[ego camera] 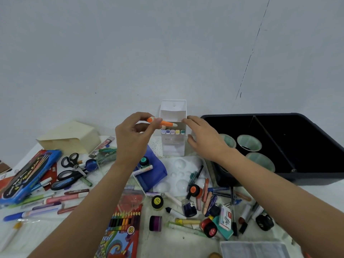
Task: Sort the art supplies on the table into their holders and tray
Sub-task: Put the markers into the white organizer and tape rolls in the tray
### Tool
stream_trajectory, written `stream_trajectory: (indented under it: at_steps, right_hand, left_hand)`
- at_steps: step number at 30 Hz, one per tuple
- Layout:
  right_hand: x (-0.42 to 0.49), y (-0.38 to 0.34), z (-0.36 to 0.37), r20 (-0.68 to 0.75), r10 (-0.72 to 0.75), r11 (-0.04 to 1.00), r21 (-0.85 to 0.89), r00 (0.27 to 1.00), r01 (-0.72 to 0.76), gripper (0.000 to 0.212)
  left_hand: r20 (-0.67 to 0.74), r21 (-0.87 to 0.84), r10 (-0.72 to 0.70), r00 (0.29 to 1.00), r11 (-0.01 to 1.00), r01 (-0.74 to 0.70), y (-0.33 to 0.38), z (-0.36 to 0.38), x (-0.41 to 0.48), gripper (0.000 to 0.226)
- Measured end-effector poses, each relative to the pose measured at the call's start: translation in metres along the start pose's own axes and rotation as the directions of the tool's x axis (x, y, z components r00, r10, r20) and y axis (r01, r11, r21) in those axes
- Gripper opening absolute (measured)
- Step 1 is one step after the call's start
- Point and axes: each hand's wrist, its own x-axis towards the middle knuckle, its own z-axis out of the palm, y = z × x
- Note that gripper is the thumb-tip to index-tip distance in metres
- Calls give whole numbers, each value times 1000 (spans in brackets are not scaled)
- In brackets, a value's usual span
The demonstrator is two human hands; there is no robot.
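Note:
A white marker box (pixel 173 146) stands upright at the back of the table, lid flap up, with several pastel-capped markers (pixel 172 131) showing in its opening. My left hand (pixel 135 138) pinches an orange marker (pixel 162 122) and holds it level just above that opening. My right hand (pixel 202 135) rests against the box's right side, fingers spread around it. A black tray (pixel 305 175) with a divider and three green-lined round cups (pixel 249 142) sits to the right.
Loose supplies cover the near table: scissors (pixel 71 162), a blue pencil case (pixel 28 175), a coloured pencil pack (pixel 122 226), paint pots (pixel 157 202), pens, crayons, a white palette (pixel 178 174), a blue pouch (pixel 152 170). A cream box (pixel 68 138) stands at the back left.

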Motion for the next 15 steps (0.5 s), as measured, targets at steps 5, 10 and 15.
stream_trajectory:
  at_steps: [5,10,15]
  right_hand:
    - [0,0,1,-25,-2,1000,-3,1000,2,55]
    - [-1,-1,4,-30,-4,1000,12,1000,5,55]
    - [1,-3,4,-20,12,1000,7,1000,-12,55]
  left_hand:
    - [67,226,209,976,949,-219,-24,19,3,15]
    - [115,458,184,976,862,-216,-47,35,2,14]
    - [176,714,86,981,674,-187,-50,44,21,38]
